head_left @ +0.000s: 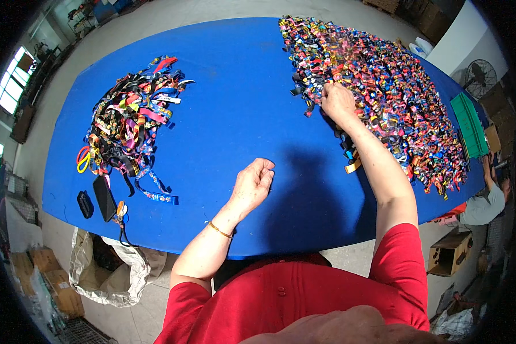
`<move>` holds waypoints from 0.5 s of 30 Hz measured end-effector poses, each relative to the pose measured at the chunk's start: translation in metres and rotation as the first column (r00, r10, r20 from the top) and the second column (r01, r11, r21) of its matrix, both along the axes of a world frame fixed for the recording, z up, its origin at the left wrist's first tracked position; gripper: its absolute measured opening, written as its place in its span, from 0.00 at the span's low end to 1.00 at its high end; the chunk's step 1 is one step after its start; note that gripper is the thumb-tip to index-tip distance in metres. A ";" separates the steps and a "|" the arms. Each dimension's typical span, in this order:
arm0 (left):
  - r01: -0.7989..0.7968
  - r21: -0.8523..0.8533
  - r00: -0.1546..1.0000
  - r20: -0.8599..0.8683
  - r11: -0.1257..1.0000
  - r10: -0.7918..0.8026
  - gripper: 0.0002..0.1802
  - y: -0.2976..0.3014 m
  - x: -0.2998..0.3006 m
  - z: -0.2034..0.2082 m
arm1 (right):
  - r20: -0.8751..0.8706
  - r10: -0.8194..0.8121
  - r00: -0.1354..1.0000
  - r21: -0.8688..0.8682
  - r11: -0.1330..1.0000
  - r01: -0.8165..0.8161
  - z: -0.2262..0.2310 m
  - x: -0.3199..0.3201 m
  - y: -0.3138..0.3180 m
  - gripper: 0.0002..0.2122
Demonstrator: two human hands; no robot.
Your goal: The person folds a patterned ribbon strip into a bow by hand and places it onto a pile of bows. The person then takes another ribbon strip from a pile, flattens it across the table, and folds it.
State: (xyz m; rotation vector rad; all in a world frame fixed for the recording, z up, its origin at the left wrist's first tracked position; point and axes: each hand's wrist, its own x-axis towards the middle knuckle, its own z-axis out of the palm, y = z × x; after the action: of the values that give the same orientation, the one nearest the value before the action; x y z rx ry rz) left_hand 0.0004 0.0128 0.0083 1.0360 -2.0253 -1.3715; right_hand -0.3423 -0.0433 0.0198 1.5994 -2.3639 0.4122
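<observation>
Head view, monitored remotely: right hand (337,103), fingers bunched at the left edge of a broad heap of multicoloured fabric straps (390,103), grip I cannot tell; left hand (251,182), loosely curled above a flat blue tabletop (229,86), contents unclear; leftward, a smaller strap tangle (123,123).
</observation>
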 end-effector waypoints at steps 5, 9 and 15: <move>-0.001 -0.011 1.000 0.006 1.000 0.001 0.10 -0.001 0.001 -0.003 | 0.007 0.005 1.000 0.042 0.999 -0.005 0.007 0.008 0.007 0.07; 0.010 0.007 1.000 0.008 1.000 -0.010 0.10 -0.001 0.000 -0.002 | -0.030 0.018 0.999 0.015 1.000 -0.018 0.017 0.015 0.018 0.11; 0.015 -0.023 0.999 0.031 1.000 -0.015 0.09 -0.001 0.001 -0.002 | -0.126 0.197 0.972 -0.032 0.979 -0.203 0.017 0.043 0.035 0.05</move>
State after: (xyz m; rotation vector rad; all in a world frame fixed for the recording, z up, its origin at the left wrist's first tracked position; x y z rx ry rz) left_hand 0.0015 0.0118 0.0067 1.0403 -2.0704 -1.3446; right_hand -0.2993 -0.0081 0.0372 1.7951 -2.0982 0.3917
